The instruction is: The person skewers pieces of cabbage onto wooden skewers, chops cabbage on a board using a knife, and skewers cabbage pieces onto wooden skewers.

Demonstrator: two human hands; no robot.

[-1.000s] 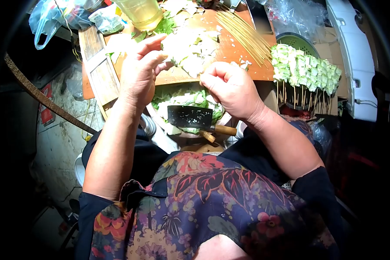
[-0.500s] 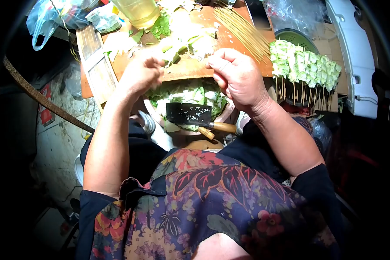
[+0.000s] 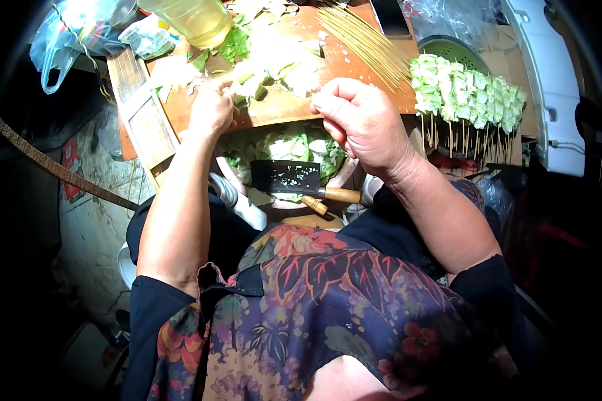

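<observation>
Your right hand (image 3: pixel 364 127) is at the near edge of the orange-brown wooden tabletop (image 3: pixel 274 111), thumb and index finger pinched together; whether anything thin sits between them, you cannot tell from this view. Your left hand (image 3: pixel 213 110) is at the same edge, well apart from the right, its fingers bent inward beside the pale green, chopped cabbage pieces (image 3: pixel 251 79). How far those fingers are open, or what they hold, cannot be told.

The pieces lie spread between and beyond your hands, partly washed out by glare. Past your right hand lies a fanned bundle of thin tan wooden skewers (image 3: pixel 368 47), with loaded cabbage skewers (image 3: pixel 465 93) farther right, beside a green perforated colander (image 3: pixel 456 52). Below the tabletop edge, a dark-bladed cleaver with a wooden handle (image 3: pixel 285 178) lies over a round basin (image 3: pixel 232 179) of cut cabbage.
</observation>
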